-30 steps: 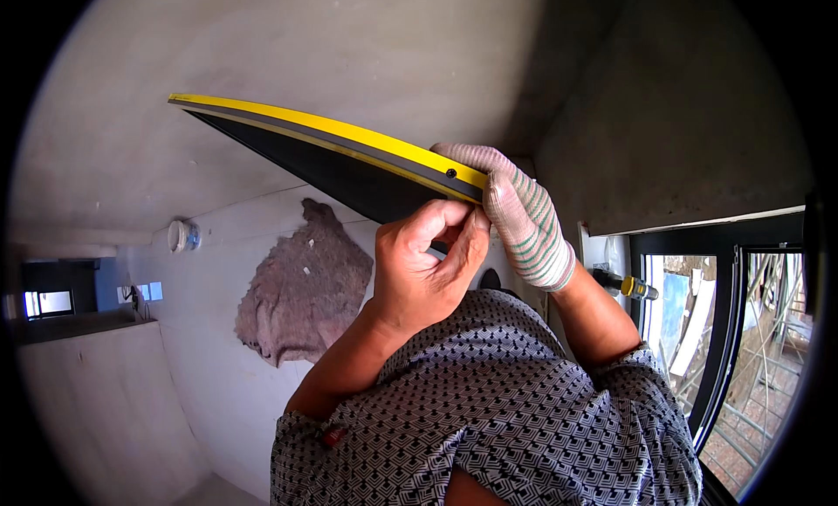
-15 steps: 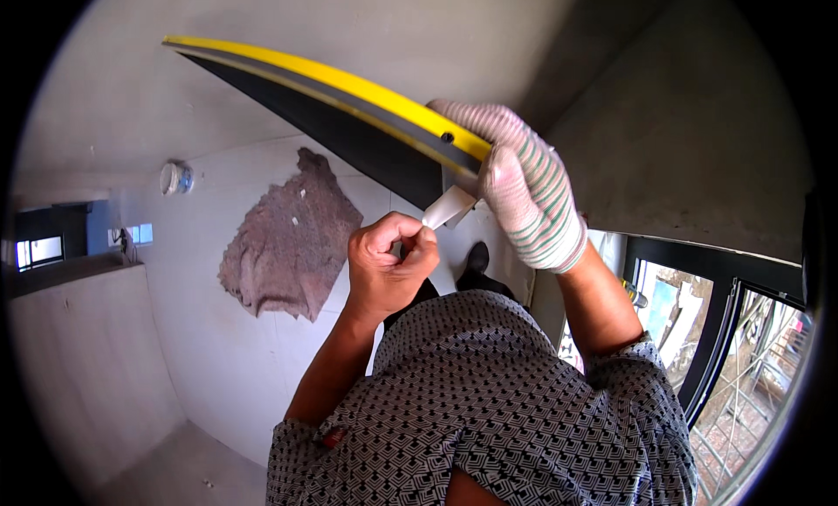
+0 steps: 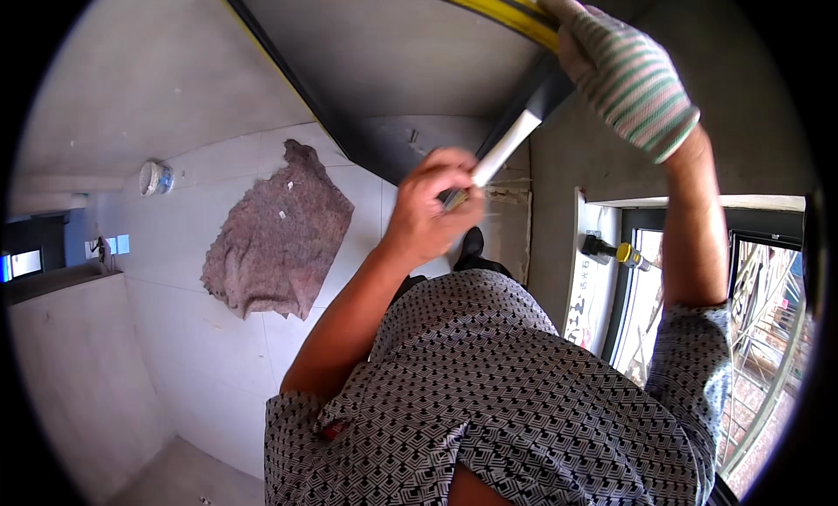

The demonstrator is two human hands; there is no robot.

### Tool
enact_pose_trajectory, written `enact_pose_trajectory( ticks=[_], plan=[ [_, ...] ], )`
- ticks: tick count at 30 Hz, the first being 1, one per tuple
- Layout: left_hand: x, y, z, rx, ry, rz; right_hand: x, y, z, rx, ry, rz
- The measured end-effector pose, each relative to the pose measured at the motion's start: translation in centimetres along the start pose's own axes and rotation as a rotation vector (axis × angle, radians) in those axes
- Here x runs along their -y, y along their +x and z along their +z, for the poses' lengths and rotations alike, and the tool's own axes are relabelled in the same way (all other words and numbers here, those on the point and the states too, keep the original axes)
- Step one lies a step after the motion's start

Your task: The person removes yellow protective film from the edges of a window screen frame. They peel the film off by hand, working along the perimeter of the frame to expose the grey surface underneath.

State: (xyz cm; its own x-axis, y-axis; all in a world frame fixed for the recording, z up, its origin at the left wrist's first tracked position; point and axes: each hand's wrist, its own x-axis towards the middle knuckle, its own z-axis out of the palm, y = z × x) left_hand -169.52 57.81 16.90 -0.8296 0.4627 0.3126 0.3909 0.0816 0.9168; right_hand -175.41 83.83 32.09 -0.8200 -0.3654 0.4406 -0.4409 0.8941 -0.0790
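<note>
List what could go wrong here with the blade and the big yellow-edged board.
1. The bare left hand works a white-handled blade close to its own fingers; a slip might cut them.
2. Only the gloved right hand steadies the yellow-edged board held overhead; it may tip or drop.

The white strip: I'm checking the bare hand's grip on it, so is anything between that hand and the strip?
Nothing visible. The left hand grips the white strip directly at its lower end; the gloved right hand holds the yellow-edged board above.
</note>
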Motion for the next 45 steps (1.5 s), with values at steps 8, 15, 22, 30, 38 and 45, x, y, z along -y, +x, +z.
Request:
enact_pose_trajectory(
  ticks=[8,15,22,30,38,45],
  plan=[
    [-1.0,3.1,2.8,0.086,-0.136,0.32,1.3,6.0,3.6,0.34,-0.165,0.284],
    [3.7,-2.2,1.6,0.127,-0.013,-0.03,-1.4,4.2,5.0,0.316,-0.175,0.443],
    [10.8,-15.5,-4.8,0.09,-0.059,-0.204,0.2,3.7,5.1,0.245,-0.155,0.461],
    [14.7,-37.6,-15.9,0.035,0.371,-0.688,2.2,3.8,4.6,0.309,-0.151,0.502],
    [8.3,-55.1,-21.8,0.25,0.633,-1.132,0.7,3.3,4.8,0.293,-0.22,0.461],
    [1.1,-64.8,-26.1,0.352,0.894,-1.257,-1.1,2.9,5.1,0.283,-0.206,0.489]
  ],
)
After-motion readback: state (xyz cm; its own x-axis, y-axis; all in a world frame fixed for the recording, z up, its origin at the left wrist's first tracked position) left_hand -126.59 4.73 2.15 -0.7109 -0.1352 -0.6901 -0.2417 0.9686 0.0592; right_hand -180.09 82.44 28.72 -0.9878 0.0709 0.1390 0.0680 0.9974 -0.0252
